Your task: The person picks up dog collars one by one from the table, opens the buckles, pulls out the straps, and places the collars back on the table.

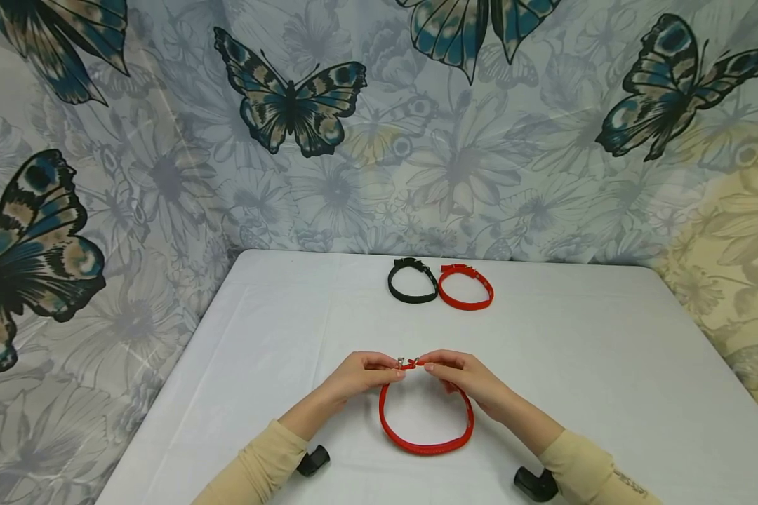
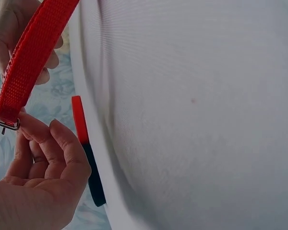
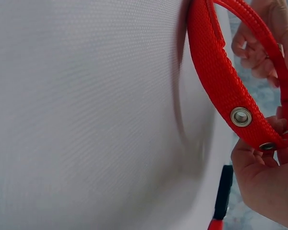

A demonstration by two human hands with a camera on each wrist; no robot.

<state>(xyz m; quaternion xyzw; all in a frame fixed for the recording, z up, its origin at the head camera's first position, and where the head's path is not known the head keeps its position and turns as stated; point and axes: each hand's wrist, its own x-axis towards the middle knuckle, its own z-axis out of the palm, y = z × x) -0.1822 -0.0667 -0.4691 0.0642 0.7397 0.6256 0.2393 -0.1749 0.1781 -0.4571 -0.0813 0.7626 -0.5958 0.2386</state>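
Observation:
A red woven collar [image 1: 425,449] hangs in a loop between both hands, its lower curve toward the person. My left hand [image 1: 354,375] pinches the buckle end, and the metal buckle [image 2: 6,122] shows at the fingertips in the left wrist view. With thumb and fingers, my right hand [image 1: 470,379] grips the strap's other end, close to the buckle. Metal-ringed holes [image 3: 241,117] run along the strap beside the right fingers in the right wrist view. At the top of the loop the two ends meet between the hands.
Toward the back of the white table [image 1: 278,308] lie a black collar [image 1: 413,299] and another red collar [image 1: 466,306], side by side and both buckled into loops. Behind the table hangs a butterfly-patterned cloth [image 1: 467,161]. Black wrist devices [image 1: 535,484] sit below the sleeves.

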